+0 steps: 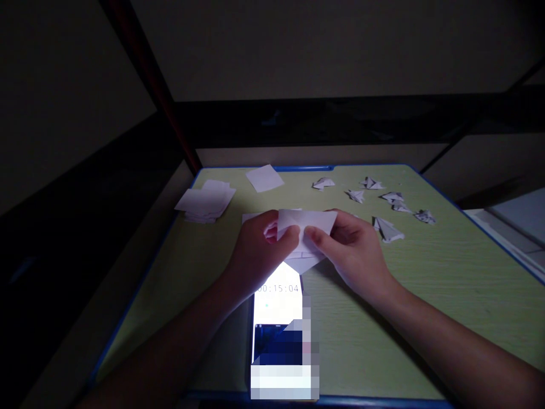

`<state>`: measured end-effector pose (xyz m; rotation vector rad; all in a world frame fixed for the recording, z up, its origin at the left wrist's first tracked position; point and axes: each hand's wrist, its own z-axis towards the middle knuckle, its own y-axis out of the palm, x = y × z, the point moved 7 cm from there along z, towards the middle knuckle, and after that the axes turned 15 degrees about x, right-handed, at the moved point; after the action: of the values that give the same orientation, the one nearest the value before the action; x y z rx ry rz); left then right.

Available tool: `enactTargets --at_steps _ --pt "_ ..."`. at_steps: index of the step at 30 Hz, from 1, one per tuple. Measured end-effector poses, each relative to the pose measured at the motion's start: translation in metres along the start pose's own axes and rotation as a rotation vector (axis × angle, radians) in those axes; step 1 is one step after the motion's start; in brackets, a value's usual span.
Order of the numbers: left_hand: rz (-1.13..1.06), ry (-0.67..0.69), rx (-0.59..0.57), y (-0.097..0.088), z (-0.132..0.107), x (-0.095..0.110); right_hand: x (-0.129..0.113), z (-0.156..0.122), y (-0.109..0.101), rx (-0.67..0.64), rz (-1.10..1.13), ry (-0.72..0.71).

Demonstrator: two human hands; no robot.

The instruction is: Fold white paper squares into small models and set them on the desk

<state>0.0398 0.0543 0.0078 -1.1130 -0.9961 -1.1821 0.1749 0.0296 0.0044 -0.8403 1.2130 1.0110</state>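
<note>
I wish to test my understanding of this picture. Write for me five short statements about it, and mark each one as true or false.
1. The left hand and the right hand both hold the folded white paper. True.
2. The lit rectangular phone lies beyond the hands, at the table's far edge. False: the lit rectangular phone lies on the near side, between the forearms.
3. A stack of flat white paper sheets is on the left of the pale green table with blue edging. True.
4. All the small folded white paper pieces are on the left. False: the small folded white paper pieces are on the right.
5. A single square white sheet lies apart from the stack. True.
</note>
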Motion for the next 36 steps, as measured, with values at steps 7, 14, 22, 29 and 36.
enactTargets --at_steps 7,14,22,29,36 --pt "0.005 0.009 0.047 -0.002 0.001 0.001 -0.003 0.000 0.000 0.012 0.005 -0.023" --pt "-0.036 0.030 0.007 -0.004 0.002 0.004 0.009 0.005 -0.002 0.001 0.114 0.091" --pt "-0.338 -0.257 -0.169 0.002 0.003 -0.009 0.017 0.006 -0.002 -0.049 0.153 0.124" --pt "-0.158 -0.244 -0.312 0.008 -0.003 -0.010 0.003 0.003 0.000 -0.084 0.104 0.074" --pt "-0.178 -0.147 -0.097 -0.001 0.007 -0.007 0.007 0.008 0.001 -0.115 0.217 0.097"
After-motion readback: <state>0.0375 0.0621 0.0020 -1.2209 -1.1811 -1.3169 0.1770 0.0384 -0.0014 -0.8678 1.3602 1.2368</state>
